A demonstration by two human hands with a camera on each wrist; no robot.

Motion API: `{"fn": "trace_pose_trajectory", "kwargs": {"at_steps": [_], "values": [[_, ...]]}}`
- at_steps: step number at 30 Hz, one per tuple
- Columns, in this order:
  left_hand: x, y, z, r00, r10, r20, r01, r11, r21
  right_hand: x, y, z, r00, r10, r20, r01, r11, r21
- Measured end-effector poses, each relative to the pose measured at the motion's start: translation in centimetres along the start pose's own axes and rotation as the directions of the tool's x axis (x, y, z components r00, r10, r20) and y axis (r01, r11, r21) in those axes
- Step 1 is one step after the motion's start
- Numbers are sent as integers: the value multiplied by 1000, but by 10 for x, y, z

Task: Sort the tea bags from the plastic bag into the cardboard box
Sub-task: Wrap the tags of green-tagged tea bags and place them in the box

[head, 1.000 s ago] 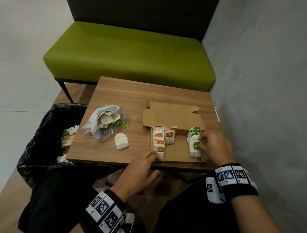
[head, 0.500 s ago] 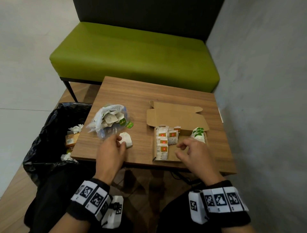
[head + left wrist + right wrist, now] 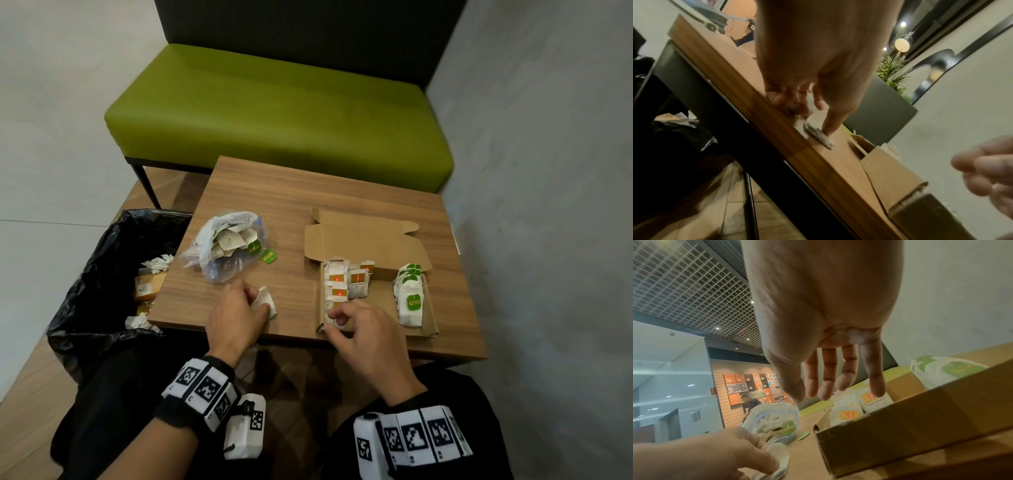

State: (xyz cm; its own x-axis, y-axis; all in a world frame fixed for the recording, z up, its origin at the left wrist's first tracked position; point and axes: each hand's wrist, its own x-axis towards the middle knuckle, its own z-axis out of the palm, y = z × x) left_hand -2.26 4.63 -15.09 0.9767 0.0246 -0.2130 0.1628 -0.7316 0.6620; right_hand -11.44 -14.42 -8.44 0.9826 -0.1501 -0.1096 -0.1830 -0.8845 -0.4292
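Note:
A white tea bag (image 3: 266,301) lies near the table's front edge, and my left hand (image 3: 255,303) pinches it between thumb and fingers; in the left wrist view the thumb presses down on the tea bag (image 3: 819,137). The clear plastic bag (image 3: 226,250) of tea bags lies just behind it. The open cardboard box (image 3: 380,301) holds orange-tagged bags (image 3: 339,284) on its left and green-tagged bags (image 3: 411,298) on its right. My right hand (image 3: 337,320) hovers over the box's front left corner, its fingers (image 3: 838,386) relaxed and holding nothing.
The small wooden table (image 3: 308,192) has a black-lined waste bin (image 3: 99,274) against its left side, a green bench (image 3: 274,113) behind it and a grey wall on the right. A loose green tag (image 3: 269,256) lies by the plastic bag.
My left hand left the box's front edge, went left to the loose tea bag and took hold of it. My right hand moved from the green-tagged row to the box's front left corner.

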Motion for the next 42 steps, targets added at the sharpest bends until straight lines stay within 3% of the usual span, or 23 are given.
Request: {"fn": "trace_pose_trajectory", "kwargs": {"at_steps": [5, 11, 15, 18, 21, 25, 29, 36, 39, 42], "values": [[-19, 2, -8, 990, 135, 26, -119, 939, -321, 1, -6, -3, 997, -59, -45, 64, 992, 112], [-50, 30, -20, 910, 406, 82, -361, 874, -326, 3, -9, -12, 976, -203, -80, 214, 963, 167], [-56, 46, -20, 852, 510, 118, -449, 828, -337, 1, -3, -15, 948, -279, -153, 301, 942, 150], [-54, 50, -16, 855, 506, 115, -443, 827, -345, 0, 4, -20, 932, -294, -214, 324, 938, 123], [-52, 50, -8, 855, 479, 201, -428, 869, -249, 2, 20, -34, 950, -197, -244, 233, 964, 131], [-56, 47, 6, 791, 485, 374, -500, 864, -62, 12, 59, -59, 981, -2, -193, 21, 996, 92], [-60, 45, 13, 763, 531, 368, -556, 830, -44, 25, 102, -69, 987, 121, -103, -119, 993, 25], [-57, 43, 17, 734, 571, 368, -621, 784, 21, 35, 133, -72, 949, 231, 216, -246, 968, 44], [-57, 42, 17, 730, 574, 371, -632, 773, 46, 39, 139, -62, 933, 275, 232, -273, 961, -40], [-57, 42, 16, 721, 585, 371, -646, 761, 56, 41, 142, -58, 937, 310, 164, -296, 950, -102]]}}
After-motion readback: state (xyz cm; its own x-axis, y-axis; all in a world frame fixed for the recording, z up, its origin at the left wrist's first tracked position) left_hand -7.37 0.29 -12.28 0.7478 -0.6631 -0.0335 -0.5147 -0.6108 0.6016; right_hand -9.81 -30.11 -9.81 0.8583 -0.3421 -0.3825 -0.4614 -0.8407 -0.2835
